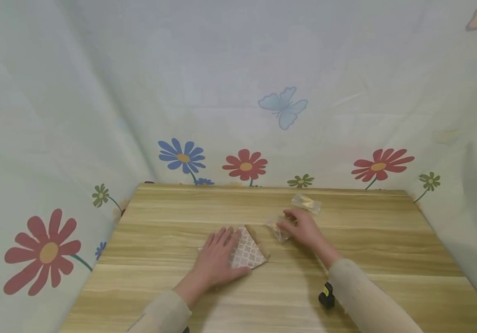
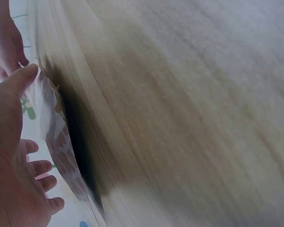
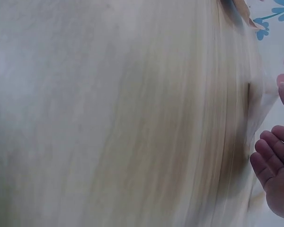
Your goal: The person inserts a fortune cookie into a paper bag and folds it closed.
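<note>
A flat white-and-grey patterned packet (image 1: pixel 247 249) with a brown paper edge lies on the table. My left hand (image 1: pixel 217 261) is spread over its left part, fingers extended and thumb along the near edge. In the left wrist view, the patterned packet (image 2: pixel 66 151) stands slightly off the wood beside the thumb. A small clear plastic bag (image 1: pixel 279 230) lies to the packet's right. Over it is my right hand (image 1: pixel 302 227), thumb near the bag and fingers loosely bent. The right wrist view shows the thumb apart from the fingers, beside the clear bag (image 3: pixel 261 106).
A second clear bag (image 1: pixel 306 203) with something yellowish inside lies beyond the right hand. Near the right sleeve is a small black object (image 1: pixel 327 296) with a yellow label. The wood-grain table (image 1: pixel 172 208) meets a flower-printed cloth (image 1: pixel 222 92) at the back and sides.
</note>
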The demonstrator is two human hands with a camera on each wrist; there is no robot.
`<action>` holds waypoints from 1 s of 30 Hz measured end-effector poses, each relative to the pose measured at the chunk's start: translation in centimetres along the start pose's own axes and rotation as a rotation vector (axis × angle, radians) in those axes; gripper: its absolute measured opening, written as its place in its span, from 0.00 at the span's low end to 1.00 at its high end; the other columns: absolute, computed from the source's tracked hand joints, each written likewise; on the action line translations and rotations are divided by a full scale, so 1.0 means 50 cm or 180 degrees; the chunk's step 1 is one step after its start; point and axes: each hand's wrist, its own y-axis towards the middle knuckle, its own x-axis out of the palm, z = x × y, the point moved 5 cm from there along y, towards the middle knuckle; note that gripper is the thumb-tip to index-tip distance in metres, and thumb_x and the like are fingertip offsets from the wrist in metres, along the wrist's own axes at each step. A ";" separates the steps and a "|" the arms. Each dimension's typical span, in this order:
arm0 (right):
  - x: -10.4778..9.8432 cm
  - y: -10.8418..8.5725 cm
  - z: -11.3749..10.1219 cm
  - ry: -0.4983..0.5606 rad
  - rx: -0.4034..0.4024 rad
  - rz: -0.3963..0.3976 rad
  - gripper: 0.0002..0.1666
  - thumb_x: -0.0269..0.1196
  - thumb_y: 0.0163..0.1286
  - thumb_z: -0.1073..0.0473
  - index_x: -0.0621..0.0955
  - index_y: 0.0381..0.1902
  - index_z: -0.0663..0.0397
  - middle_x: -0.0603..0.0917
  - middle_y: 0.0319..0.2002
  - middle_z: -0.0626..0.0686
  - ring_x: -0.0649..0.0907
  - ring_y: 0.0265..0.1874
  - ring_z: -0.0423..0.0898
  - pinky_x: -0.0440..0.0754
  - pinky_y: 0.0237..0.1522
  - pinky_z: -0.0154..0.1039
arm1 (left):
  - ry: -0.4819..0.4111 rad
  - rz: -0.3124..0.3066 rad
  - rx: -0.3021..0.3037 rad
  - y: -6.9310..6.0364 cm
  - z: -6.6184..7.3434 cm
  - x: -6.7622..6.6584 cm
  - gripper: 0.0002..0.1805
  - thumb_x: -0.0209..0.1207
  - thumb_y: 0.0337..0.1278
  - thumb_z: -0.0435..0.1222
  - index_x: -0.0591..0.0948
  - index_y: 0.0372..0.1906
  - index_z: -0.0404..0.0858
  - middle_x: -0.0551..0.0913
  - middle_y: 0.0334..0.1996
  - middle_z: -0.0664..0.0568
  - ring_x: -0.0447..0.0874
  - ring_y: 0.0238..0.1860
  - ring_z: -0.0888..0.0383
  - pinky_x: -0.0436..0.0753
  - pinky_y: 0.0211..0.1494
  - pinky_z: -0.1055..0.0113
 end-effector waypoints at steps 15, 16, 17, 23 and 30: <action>0.013 0.010 -0.009 -0.0001 -0.0058 -0.0148 0.29 0.76 0.69 0.56 0.83 0.61 0.70 0.89 0.52 0.64 0.87 0.51 0.58 0.86 0.57 0.56 | 0.0082 -0.0032 -0.0064 -0.002 0.004 0.004 0.62 0.61 0.58 0.73 0.56 0.87 0.42 0.60 0.83 0.38 0.56 0.83 0.38 0.55 0.84 0.38; 0.013 0.011 -0.009 0.0018 -0.0042 -0.0159 0.29 0.76 0.68 0.56 0.83 0.60 0.70 0.89 0.51 0.64 0.88 0.50 0.58 0.86 0.57 0.56 | 0.0079 -0.0044 -0.0088 -0.002 0.003 0.005 0.62 0.61 0.57 0.74 0.56 0.87 0.42 0.59 0.83 0.38 0.56 0.83 0.38 0.54 0.84 0.39; 0.013 0.012 -0.010 0.0032 -0.0020 -0.0172 0.29 0.76 0.68 0.57 0.83 0.60 0.70 0.89 0.51 0.63 0.88 0.49 0.57 0.86 0.57 0.56 | 0.0075 -0.0054 -0.0117 -0.002 0.003 0.006 0.63 0.61 0.57 0.74 0.55 0.87 0.41 0.59 0.83 0.38 0.55 0.83 0.39 0.54 0.84 0.39; 0.014 0.018 -0.012 0.0137 0.0140 -0.0307 0.31 0.77 0.67 0.56 0.83 0.61 0.71 0.89 0.49 0.62 0.88 0.49 0.57 0.87 0.56 0.54 | 0.0039 -0.0023 -0.0271 0.002 0.005 0.010 0.70 0.64 0.50 0.76 0.56 0.85 0.34 0.61 0.82 0.36 0.58 0.82 0.39 0.57 0.84 0.40; 0.014 0.023 -0.017 0.0067 0.0164 -0.0417 0.25 0.78 0.66 0.56 0.85 0.53 0.67 0.89 0.43 0.56 0.87 0.44 0.50 0.87 0.51 0.50 | 0.0024 0.0012 -0.0307 0.012 0.011 0.007 0.74 0.70 0.42 0.76 0.58 0.83 0.30 0.65 0.80 0.35 0.63 0.80 0.39 0.61 0.82 0.42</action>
